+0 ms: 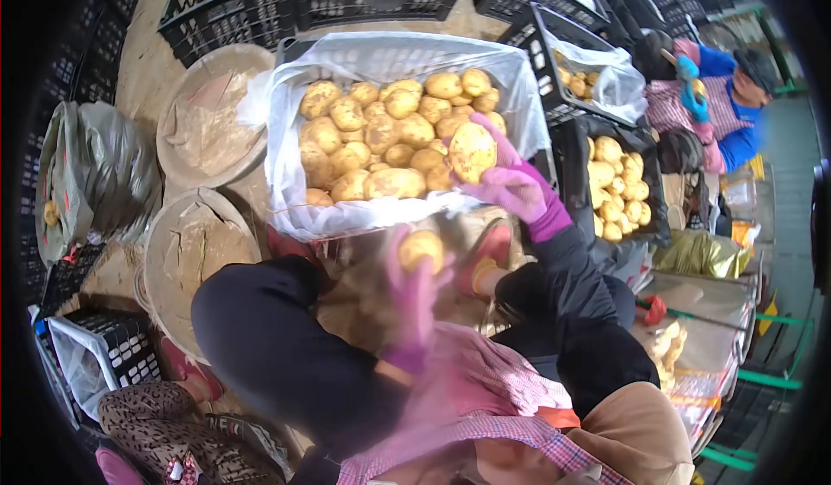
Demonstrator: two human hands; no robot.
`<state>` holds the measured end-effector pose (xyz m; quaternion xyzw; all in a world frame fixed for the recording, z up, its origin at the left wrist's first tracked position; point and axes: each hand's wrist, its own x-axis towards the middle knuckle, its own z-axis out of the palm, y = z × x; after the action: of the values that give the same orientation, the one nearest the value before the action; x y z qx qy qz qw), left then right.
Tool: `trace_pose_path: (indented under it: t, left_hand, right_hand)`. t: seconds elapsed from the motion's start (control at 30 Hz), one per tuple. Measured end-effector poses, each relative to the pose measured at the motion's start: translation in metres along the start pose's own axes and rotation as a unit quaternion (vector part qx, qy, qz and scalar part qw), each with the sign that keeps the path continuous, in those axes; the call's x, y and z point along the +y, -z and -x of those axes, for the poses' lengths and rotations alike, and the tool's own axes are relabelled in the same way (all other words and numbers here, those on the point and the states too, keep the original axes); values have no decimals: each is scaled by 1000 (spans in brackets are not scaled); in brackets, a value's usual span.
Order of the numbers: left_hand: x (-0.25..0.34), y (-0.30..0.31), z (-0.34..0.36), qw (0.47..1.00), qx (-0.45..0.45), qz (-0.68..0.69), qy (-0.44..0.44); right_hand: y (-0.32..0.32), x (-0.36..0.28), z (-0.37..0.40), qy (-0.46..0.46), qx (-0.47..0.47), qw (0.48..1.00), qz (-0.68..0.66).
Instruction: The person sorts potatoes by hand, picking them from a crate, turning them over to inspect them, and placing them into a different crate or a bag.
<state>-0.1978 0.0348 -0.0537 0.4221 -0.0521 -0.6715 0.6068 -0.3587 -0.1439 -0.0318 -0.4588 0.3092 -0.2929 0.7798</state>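
Observation:
My right hand (518, 192), in a pink-purple glove, grips a large potato (473, 152) with brown marks over the right side of a crate (290, 160) lined with white plastic. The crate is filled with potatoes (381, 132), some with dirt on the skin. Nearer my lap, my left hand (412, 294), gloved alike and smeared by motion, has its fingers around a smaller round potato (421, 250). Both hands are apart from each other.
Two dusty round tubs (212, 164) stand to the left. At right, a dark-lined crate (656, 195) holds pale potatoes. Black crates (234, 17) line the back. Another person (705, 104) with blue gloves works at the far right; patterned trousers (143, 424) show at lower left.

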Motion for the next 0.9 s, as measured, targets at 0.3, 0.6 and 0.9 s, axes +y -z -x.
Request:
trace_pose_path:
  t: [0.3,0.6,0.9]
  left_hand:
    - [10,0,30,950,-73,-200,-228]
    - [-16,16,33,746,-188,-505,-390]
    - [-19,-7,40,792,-290,-436,-314]
  right_hand:
    - [-74,4,121,3,65,876,-477]
    - [-75,-138,320,318,38,858,-402]
    - [-90,-175,458,512,37,791,-332]
